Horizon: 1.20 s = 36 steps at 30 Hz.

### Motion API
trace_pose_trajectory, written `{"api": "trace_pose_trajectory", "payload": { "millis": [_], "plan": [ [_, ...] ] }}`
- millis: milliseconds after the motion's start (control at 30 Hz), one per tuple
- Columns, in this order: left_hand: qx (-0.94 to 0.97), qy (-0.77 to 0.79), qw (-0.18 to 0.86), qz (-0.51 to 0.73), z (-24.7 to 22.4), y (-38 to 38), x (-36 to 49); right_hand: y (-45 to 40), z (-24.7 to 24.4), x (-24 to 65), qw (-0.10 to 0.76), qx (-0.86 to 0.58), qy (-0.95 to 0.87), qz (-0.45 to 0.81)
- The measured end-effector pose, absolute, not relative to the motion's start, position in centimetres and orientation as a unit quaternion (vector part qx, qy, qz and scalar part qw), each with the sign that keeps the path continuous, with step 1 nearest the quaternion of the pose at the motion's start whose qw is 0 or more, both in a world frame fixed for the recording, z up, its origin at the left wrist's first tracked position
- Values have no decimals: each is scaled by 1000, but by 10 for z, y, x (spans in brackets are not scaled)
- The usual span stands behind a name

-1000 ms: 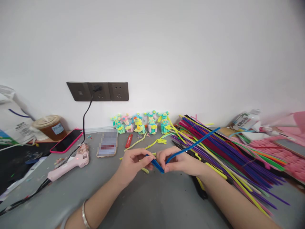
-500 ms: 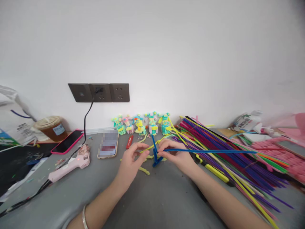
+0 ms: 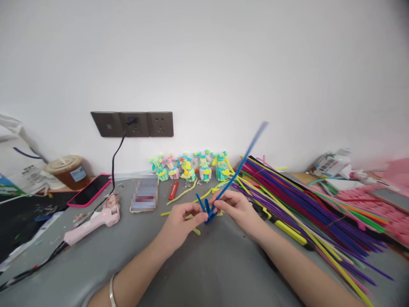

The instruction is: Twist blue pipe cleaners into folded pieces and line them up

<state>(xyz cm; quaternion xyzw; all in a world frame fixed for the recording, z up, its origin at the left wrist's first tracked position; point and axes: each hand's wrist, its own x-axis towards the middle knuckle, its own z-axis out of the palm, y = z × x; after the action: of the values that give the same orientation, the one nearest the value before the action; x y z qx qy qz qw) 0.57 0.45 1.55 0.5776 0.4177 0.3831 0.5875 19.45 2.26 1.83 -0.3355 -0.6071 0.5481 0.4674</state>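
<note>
Between my two hands is a blue pipe cleaner (image 3: 237, 171), bent at its lower end into several short upright prongs. Its long free end rises up and to the right in front of the wall. My right hand (image 3: 235, 209) pinches it where the long part meets the bent part. At the left of the bend, my left hand (image 3: 187, 219) closes thumb and fingertips on the blue folds. Under and behind the hands lie loose yellow pipe cleaner pieces (image 3: 182, 192), partly hidden by my fingers.
A bundle of coloured pipe cleaners (image 3: 294, 200) and a yellow-black cutter (image 3: 290, 232) lie to the right. Small pastel figures (image 3: 188, 170) line the wall. Leftward are a pink glue gun (image 3: 92, 226), two phones (image 3: 144, 194) (image 3: 91, 190) and a lidded drink cup (image 3: 72, 172).
The long blue end has swung from pointing right to pointing up and right. My left hand has moved right and closed on the bent part, which it was apart from before.
</note>
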Motion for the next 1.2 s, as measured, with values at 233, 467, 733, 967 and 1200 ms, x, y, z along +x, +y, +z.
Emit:
{"api": "trace_pose_trajectory", "payload": {
  "millis": [233, 467, 733, 967, 1200],
  "plan": [
    [637, 374, 607, 293, 20, -2, 7, 23, 19, 194, 456, -298, -579, 606],
    [634, 359, 640, 246, 18, -4, 5, 19, 18, 191, 425, -293, -553, 654],
    [543, 357, 669, 362, 10, -2, 14, 21, 17, 189, 487, -346, -493, 632],
    [492, 416, 622, 445, 13, 4, 10, 20, 17, 187, 498, -362, -483, 623],
    [487, 404, 583, 509, 17, 2, 8, 16, 21, 182, 493, -394, -518, 578]
  ]
}}
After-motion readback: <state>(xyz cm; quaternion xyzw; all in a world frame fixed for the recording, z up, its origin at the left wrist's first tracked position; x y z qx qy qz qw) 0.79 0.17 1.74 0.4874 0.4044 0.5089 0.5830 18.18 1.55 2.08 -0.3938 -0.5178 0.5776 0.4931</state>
